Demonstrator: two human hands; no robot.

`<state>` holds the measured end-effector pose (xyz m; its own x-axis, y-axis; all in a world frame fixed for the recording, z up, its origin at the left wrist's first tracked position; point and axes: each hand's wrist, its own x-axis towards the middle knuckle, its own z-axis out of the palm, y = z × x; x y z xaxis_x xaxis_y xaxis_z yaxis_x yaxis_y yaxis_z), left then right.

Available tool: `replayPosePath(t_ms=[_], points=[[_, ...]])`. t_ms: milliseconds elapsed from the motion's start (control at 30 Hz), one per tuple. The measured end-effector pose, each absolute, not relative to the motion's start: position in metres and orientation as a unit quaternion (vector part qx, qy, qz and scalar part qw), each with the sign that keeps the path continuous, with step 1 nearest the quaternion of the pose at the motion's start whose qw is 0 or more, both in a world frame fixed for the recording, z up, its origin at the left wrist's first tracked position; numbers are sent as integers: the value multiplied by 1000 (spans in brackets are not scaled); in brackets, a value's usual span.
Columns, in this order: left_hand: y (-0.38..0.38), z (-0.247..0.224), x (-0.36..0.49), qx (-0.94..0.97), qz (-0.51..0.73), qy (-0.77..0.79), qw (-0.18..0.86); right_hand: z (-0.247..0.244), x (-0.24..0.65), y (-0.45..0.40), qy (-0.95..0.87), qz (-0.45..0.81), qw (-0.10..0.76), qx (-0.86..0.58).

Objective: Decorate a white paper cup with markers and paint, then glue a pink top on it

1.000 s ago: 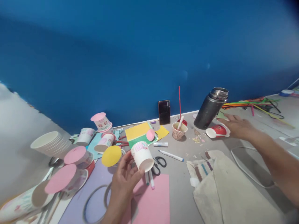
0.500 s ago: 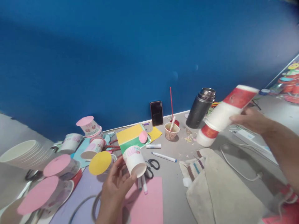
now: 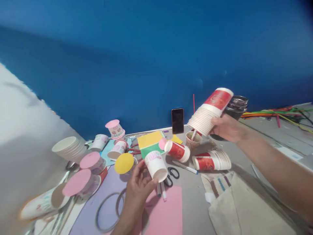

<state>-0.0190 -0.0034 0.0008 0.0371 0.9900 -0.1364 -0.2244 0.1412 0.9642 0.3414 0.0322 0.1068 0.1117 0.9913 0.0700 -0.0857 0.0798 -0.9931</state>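
Note:
My left hand point(image 3: 140, 184) is closed around a white paper cup point(image 3: 156, 166) with pink and green drawings, its mouth tilted down and to the right. Raised above the table, my right hand point(image 3: 227, 128) grips a stack of red-and-white paper cups point(image 3: 207, 112), held at a slant. Below that stack, a red-and-white cup point(image 3: 177, 151) is tipped near the coloured paper. Another nested stack of red-and-white cups point(image 3: 211, 161) lies on its side. Black-handled scissors point(image 3: 173, 173) and markers point(image 3: 163, 192) are close to the cup in my left hand.
Decorated cups with pink discs point(image 3: 90, 161) and a yellow disc point(image 3: 124, 163) crowd the left, beside a white cup stack point(image 3: 67, 147). A phone point(image 3: 177, 120) leans against the blue wall. A dark flask point(image 3: 237, 106) stands behind my right hand; a cloth bag point(image 3: 244, 202) lies in front.
My right hand has moved left with its cup stack. The lower red-and-white cups have separated from it; a cup and a nested stack now lie lower. My left hand still holds its cup.

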Motion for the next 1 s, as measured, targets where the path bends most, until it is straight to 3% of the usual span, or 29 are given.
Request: replayPosePath(t_ms=[167,500,733,1000], points=[[-8,3,-13,406,534,458,583,88,302,66,-484,494,522,-499],[-8,0,-11,399,547,450,582,56,211,157,-600,413,449,-517],[-5,-11,-15,403,555,429,587,23,174,190,-662,322,349,-579],[-5,-10,-17,398,553,430,592,78,223,138,-738,201,246,-595]])
